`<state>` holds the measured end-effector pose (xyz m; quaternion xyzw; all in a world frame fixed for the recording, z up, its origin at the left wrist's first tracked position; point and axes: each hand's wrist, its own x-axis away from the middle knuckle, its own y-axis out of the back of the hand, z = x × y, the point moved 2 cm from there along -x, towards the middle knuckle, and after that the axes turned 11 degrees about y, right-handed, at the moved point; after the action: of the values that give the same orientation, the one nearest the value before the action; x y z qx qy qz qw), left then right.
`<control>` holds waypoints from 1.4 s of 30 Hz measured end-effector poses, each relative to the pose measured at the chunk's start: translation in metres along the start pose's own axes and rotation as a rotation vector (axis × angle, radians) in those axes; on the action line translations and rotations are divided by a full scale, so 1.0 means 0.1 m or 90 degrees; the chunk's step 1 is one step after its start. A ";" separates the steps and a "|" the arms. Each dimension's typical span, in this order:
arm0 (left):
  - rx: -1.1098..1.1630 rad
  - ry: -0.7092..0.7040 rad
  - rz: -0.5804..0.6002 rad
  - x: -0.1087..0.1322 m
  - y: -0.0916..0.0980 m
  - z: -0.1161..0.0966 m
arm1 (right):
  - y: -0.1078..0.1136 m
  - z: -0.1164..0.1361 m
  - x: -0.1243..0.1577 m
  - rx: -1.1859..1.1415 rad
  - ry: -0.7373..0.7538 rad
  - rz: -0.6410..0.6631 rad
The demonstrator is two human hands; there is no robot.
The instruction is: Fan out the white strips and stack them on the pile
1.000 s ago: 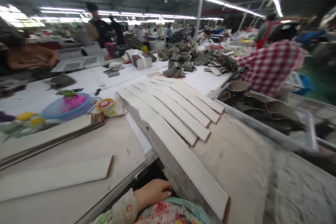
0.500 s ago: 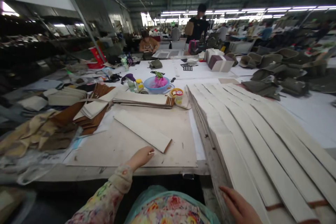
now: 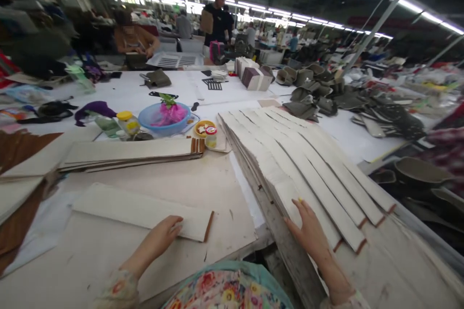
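My left hand [image 3: 159, 239] is at the near edge of a single cream strip [image 3: 145, 210] with a brown end, which lies on the work board [image 3: 224, 193]. Its fingers are curled together, and what they hold, if anything, is too small to make out. To the right, my right hand [image 3: 308, 231] reaches over the near left edge of a layered stack of long cream strips [image 3: 268, 154]. Thumb and fingers are apart there, with a tiny yellow spot at one fingertip. Several strips in that stack fan out, showing brown ends.
Behind the single strip lies a pile of cream strips [image 3: 126, 152]. Past it are a blue basin [image 3: 145, 118] with a pink bag, a yellow-lidded jar [image 3: 128, 123] and a small red-lidded jar [image 3: 210, 136]. Brown pieces [image 3: 21, 149] lie left. Two people are across the table.
The view has swung right. My right hand has moved up and forward along the strip stack, and my left hand has come to the near edge of the single strip.
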<state>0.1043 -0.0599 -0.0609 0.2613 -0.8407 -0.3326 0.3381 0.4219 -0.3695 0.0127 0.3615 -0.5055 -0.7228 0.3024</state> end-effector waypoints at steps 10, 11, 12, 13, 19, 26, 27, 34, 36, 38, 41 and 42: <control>-0.029 -0.153 0.057 -0.34 -0.06 -0.57 | 0.06 0.01 -0.47 0.117 0.031 0.075; -0.024 -0.177 0.068 -0.32 -0.12 -0.69 | 0.06 -0.01 -0.52 0.123 0.046 0.089; -0.019 -0.197 0.079 -0.29 -0.18 -0.80 | 0.06 -0.02 -0.57 0.129 0.059 0.101; -0.015 -0.210 0.090 -0.26 -0.25 -0.90 | 0.05 -0.02 -0.63 0.135 0.071 0.112; -0.036 -0.204 0.156 -0.16 -0.55 -0.98 | -0.07 -0.04 -0.74 0.164 0.140 0.148; -0.043 -0.156 0.150 -0.17 -0.60 -0.74 | -0.12 -0.10 -0.67 0.170 0.157 0.126; -0.041 -0.158 0.146 -0.16 -0.60 -0.74 | -0.10 -0.09 -0.71 0.162 0.155 0.127; -0.026 -0.173 0.121 -0.12 -0.57 -0.79 | 0.05 -0.05 -1.12 0.120 0.202 0.197; -0.026 -0.171 0.124 -0.11 -0.55 -0.78 | 0.06 -0.08 -1.19 0.117 0.219 0.222; -0.023 -0.165 0.128 -0.10 -0.54 -0.76 | 0.06 -0.11 -1.23 0.115 0.230 0.243; -0.019 -0.156 0.130 -0.09 -0.52 -0.74 | 0.04 -0.13 -1.25 0.116 0.232 0.261; -0.019 -0.155 0.131 -0.09 -0.52 -0.75 | 0.04 -0.13 -1.25 0.117 0.231 0.263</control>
<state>0.1764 -0.1160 -0.0614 0.1266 -0.8927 -0.3378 0.2702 0.5027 -0.2775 0.0409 0.4002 -0.5694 -0.5204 0.4947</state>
